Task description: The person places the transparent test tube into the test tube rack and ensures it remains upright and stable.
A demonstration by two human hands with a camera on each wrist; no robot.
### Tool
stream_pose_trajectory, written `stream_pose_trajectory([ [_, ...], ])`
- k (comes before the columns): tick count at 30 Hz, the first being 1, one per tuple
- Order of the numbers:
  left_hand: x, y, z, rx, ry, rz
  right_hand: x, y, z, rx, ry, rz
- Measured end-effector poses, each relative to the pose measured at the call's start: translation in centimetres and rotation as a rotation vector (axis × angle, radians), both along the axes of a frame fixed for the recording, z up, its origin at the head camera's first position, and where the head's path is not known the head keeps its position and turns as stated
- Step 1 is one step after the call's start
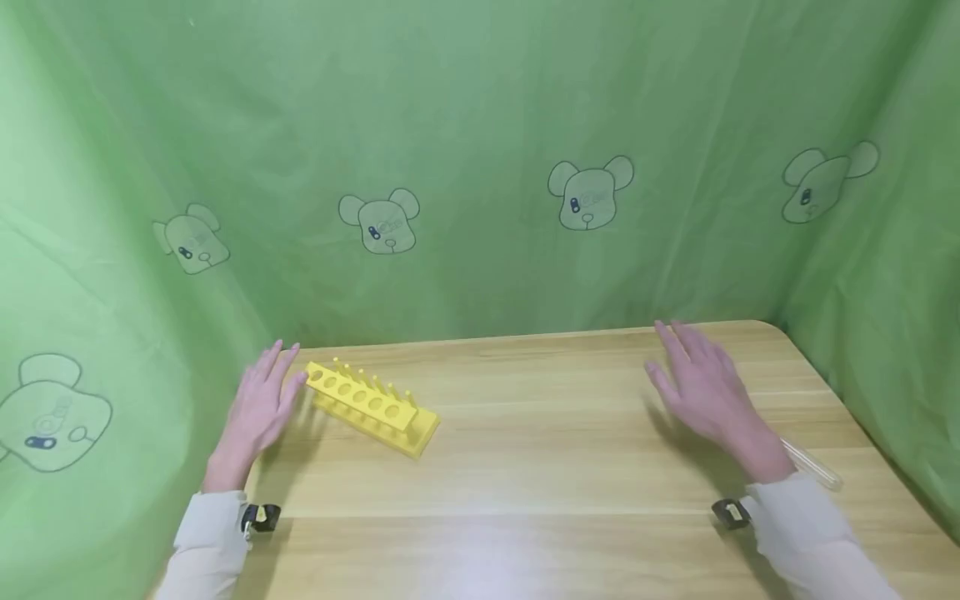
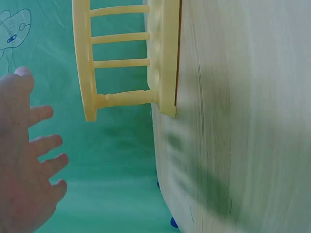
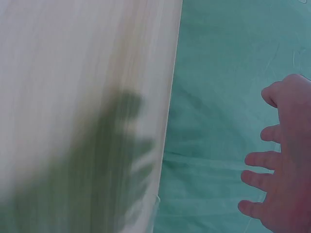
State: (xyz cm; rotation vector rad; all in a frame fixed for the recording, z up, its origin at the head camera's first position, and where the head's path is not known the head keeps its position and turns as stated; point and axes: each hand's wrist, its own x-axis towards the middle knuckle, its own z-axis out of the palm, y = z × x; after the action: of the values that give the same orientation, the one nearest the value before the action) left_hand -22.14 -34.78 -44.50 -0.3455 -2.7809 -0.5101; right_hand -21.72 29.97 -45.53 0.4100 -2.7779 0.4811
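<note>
A yellow test tube rack stands at the table's back left, set at a slant, with a row of round holes and a row of pegs. Just left of it my left hand hovers with fingers extended and holds nothing. The left wrist view shows the rack apart from the spread fingers of that hand. My right hand is raised over the right side, palm down, fingers spread, also holding nothing. A clear glass test tube lies on the table beside the right wrist, partly hidden by the wrist and sleeve.
The light wooden table has rounded back corners. Green curtain printed with bear heads surrounds it at the back and both sides. A dark wrist strap piece sits by the left cuff, with another by the right.
</note>
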Motion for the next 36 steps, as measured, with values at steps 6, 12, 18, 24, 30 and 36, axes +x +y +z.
stream_pose_trajectory([
  [6,0.2,0.3,-0.2,0.059,0.01,-0.035,0.2,-1.5,-0.2,-0.049,0.039,0.026],
  [12,0.1,0.4,-0.6,0.089,0.042,-0.042,0.6,-3.4,0.1,-0.096,0.054,0.04],
  [18,0.2,0.8,-1.1,0.107,0.095,-0.038,0.8,-4.9,0.0,-0.135,0.048,0.055],
  [24,0.4,1.3,-1.7,0.213,0.058,-0.037,1.1,-6.4,-0.3,-0.167,0.038,0.083],
  [30,0.3,1.8,-2.1,0.252,0.01,-0.036,1.5,-7.9,-0.3,-0.197,0.062,0.104],
  [36,0.2,1.8,-2.3,0.272,0.007,-0.049,1.8,-9.4,-0.1,-0.221,0.074,0.12],
])
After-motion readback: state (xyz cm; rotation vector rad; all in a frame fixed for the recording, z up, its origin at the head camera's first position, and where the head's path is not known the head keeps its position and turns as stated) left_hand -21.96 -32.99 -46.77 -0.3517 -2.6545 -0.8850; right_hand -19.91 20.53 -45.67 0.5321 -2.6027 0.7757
